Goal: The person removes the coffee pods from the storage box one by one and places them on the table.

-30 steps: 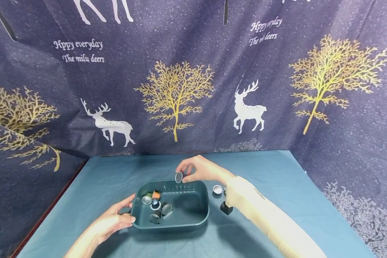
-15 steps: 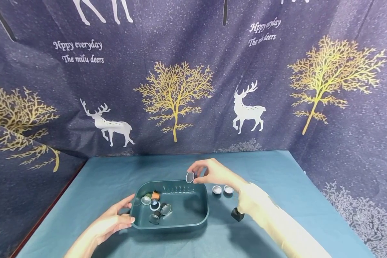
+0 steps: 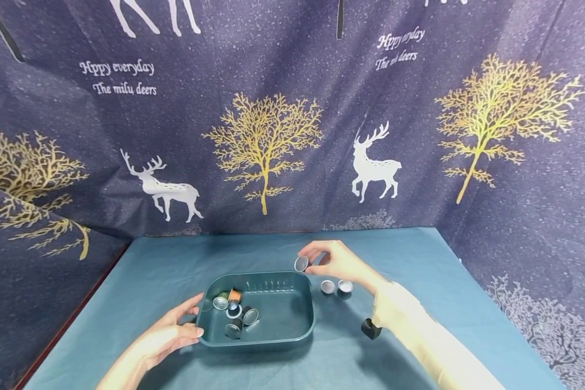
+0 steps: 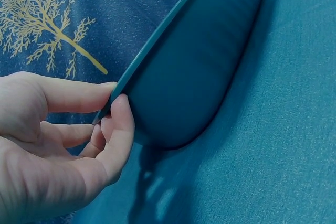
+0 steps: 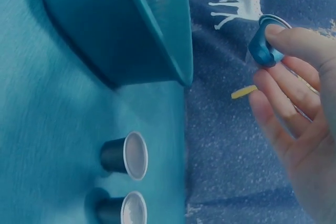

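Observation:
A dark green rectangular tub (image 3: 273, 342) sits on the table, several coffee capsules lying in its left half. My left hand (image 3: 173, 330) grips its left rim; in the left wrist view the thumb and fingers pinch the rim (image 4: 137, 59). Above the tub's back right corner, my right hand (image 3: 333, 261) holds a blue coffee capsule (image 5: 262, 45) between thumb and fingers, its silver lid (image 3: 301, 264) facing the head camera. Two dark capsules stand lid up on the table to the right of the tub, a nearer-tub capsule (image 3: 327, 287) and another capsule (image 3: 345, 286) beside it.
Blue-green cloth (image 3: 395, 249) covers the table. Behind it hangs a dark blue curtain (image 3: 292, 179) printed with deer and trees. A black wrist device (image 3: 371, 329) hangs under the right forearm. Inside the tub, an orange capsule (image 3: 235, 295) lies among the others.
My right hand has moved to the right with the blue capsule, from over the tub to its back right corner. The left hand and tub have stayed in place.

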A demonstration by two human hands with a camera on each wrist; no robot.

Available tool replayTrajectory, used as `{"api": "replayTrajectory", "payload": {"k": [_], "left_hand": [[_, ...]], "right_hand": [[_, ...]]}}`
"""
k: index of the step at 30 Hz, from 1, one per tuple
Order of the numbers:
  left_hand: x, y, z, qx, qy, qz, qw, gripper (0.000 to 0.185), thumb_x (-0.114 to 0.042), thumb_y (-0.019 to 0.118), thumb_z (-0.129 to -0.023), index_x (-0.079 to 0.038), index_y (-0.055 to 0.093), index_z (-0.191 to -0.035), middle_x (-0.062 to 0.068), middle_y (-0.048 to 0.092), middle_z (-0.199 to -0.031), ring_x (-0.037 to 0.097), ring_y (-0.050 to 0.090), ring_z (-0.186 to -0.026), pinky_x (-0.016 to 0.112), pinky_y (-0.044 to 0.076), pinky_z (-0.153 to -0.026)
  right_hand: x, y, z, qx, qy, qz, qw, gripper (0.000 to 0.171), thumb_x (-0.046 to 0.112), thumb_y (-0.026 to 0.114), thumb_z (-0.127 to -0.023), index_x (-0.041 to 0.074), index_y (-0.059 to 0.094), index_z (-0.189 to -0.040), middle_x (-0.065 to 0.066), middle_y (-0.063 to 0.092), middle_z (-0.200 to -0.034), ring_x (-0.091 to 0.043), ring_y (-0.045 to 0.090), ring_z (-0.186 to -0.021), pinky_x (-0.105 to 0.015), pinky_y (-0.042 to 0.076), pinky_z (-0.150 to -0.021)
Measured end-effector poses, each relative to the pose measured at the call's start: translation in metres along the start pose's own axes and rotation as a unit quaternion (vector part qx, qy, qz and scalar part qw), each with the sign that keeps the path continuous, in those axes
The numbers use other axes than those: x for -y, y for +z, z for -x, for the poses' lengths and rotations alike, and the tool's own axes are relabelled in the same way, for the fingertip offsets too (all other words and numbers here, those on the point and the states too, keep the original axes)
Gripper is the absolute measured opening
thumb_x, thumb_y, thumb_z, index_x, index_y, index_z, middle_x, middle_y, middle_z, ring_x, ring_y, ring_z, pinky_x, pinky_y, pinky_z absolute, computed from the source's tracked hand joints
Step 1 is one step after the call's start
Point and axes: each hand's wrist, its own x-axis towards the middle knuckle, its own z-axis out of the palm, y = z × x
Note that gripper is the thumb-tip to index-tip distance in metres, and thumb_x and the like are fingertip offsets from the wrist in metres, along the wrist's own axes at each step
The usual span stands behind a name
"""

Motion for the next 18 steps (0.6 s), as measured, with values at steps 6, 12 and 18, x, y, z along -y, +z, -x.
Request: {"api": "replayTrajectory", "payload": {"k": [6, 12, 18], "left_hand": [[0.001, -0.001, -0.001, 0.004, -0.002, 0.0, 1.0, 0.092, -0.007, 0.061, -0.092, 0.001, -0.003, -0.157, 0.023, 0.011, -0.142, 0.012, 0.063, -0.101, 0.031, 0.051, -0.09], [0.001, -0.002, -0.001, 0.008, 0.002, 0.001, 1.0, 0.092, -0.007, 0.06, -0.092, 0.001, -0.004, -0.157, 0.024, 0.012, -0.142, 0.013, 0.065, -0.104, 0.031, 0.052, -0.091], [0.002, -0.001, -0.001, 0.008, 0.004, 0.001, 1.0, 0.092, -0.006, 0.06, -0.092, 0.001, -0.005, -0.157, 0.024, 0.011, -0.143, 0.013, 0.065, -0.104, 0.031, 0.052, -0.091]], "right_hand": [[0.023, -0.008, 0.012, -0.009, 0.009, -0.039, 0.999, 0.035, 0.006, 0.074, -0.086, 0.004, 0.067, -0.119, -0.014, 0.073, -0.106, -0.033, 0.068, -0.101, -0.048, 0.055, -0.089], [0.023, -0.012, 0.019, -0.021, 0.021, -0.027, 0.999, 0.034, 0.004, 0.074, -0.084, 0.002, 0.066, -0.118, -0.014, 0.072, -0.105, -0.028, 0.068, -0.099, -0.047, 0.056, -0.088], [-0.008, -0.01, 0.024, -0.041, 0.027, -0.023, 0.999, 0.037, 0.004, 0.075, -0.083, 0.004, 0.065, -0.119, -0.013, 0.072, -0.104, -0.03, 0.068, -0.099, -0.048, 0.056, -0.086]]}}
